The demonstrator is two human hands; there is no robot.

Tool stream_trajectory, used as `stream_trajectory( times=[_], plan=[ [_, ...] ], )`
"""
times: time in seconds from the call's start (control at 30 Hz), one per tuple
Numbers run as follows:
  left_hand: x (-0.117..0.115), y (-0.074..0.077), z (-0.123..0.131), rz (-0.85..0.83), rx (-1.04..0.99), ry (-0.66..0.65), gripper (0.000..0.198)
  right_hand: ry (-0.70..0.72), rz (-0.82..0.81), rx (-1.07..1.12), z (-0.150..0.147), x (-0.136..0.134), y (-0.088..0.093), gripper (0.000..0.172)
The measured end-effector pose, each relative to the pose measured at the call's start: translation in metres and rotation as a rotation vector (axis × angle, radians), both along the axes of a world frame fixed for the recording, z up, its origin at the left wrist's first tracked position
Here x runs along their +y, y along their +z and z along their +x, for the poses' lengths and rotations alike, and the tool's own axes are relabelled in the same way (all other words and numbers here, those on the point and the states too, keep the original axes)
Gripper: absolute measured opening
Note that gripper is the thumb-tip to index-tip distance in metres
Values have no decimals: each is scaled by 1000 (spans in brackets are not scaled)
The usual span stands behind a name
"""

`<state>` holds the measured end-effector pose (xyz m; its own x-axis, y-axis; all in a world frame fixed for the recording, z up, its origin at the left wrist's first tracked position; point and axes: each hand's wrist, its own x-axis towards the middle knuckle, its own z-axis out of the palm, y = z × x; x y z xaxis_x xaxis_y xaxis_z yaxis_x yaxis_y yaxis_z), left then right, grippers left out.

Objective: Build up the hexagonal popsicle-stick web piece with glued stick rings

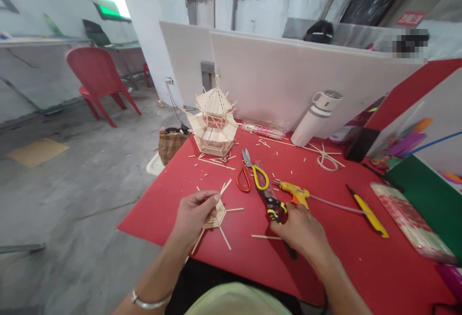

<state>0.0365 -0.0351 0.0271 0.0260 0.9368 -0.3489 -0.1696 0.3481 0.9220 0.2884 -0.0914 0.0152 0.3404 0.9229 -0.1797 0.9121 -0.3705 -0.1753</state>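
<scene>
My left hand (198, 211) pinches a thin wooden stick (226, 186) over a small six-sided web of sticks (215, 219), whose spokes spread on the red table. My right hand (301, 226) is curled over the black-and-yellow handles of a pair of pliers (271, 203); its fingertips are partly hidden. Just beyond that hand lies a yellow hot glue gun (294, 191) with a glue stick trailing from its back. Scissors (251, 173) with one red and one yellow handle lie open beside the pliers. A loose stick (266, 237) rests between my hands.
A pagoda model of sticks (213, 125) stands at the table's far left corner. Behind are a white thermos (315, 118) and packaged sticks (265, 129). A yellow utility knife (371, 214) and another stick pack (411, 221) lie right. Offcuts dot the red table (162, 209).
</scene>
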Motion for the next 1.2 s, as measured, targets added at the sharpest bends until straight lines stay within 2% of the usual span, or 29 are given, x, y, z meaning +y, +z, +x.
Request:
stream_trajectory(
  times=[0.07, 0.13, 0.2, 0.27, 0.33, 0.4, 0.43, 0.53, 0.57, 0.67, 0.77, 0.9, 1.1, 1.2],
  plan=[
    [-1, 1, -4, 2, -10, 20, 32, 2, -29, 292, 16, -11, 5, 30],
    [-2, 1, -6, -6, -33, 29, 32, -1, -72, 704, 32, -29, 5, 36],
    [-2, 0, -7, -19, -61, 27, 33, -116, -65, 1060, 40, -47, 3, 50],
    [-1, -1, -5, -35, -85, 13, 34, -195, 8, 1326, 34, -62, -1, 71],
    [1, 1, -2, -53, -103, -16, 35, -163, 62, 1464, 15, -70, -3, 89],
    [2, 5, 0, -64, -111, -46, 37, -81, 179, 1477, -10, -69, -2, 89],
    [3, 8, 1, -63, -106, -56, 38, -25, 221, 1458, -22, -66, -1, 81],
    [4, 18, -3, -42, -66, -69, 37, 267, 117, 1379, -52, -49, 8, 39],
    [4, 21, -5, -30, -53, -67, 37, 335, 100, 1310, -60, -43, 11, 40],
    [2, 28, -14, 2, -38, -41, 35, 418, 243, 938, -75, -28, 16, 73],
    [1, 30, -21, 10, -35, 13, 35, 478, 366, 674, -80, -24, 14, 81],
    [0, 29, -25, 47, -41, 91, 36, 522, 377, 641, -79, -28, 6, 77],
    [-5, 30, -15, 46, -33, -42, 36, 436, 219, 783, -81, -23, 9, 82],
    [-7, 30, -12, 42, -38, -60, 36, 387, 134, 793, -81, -19, 14, 83]
  ],
)
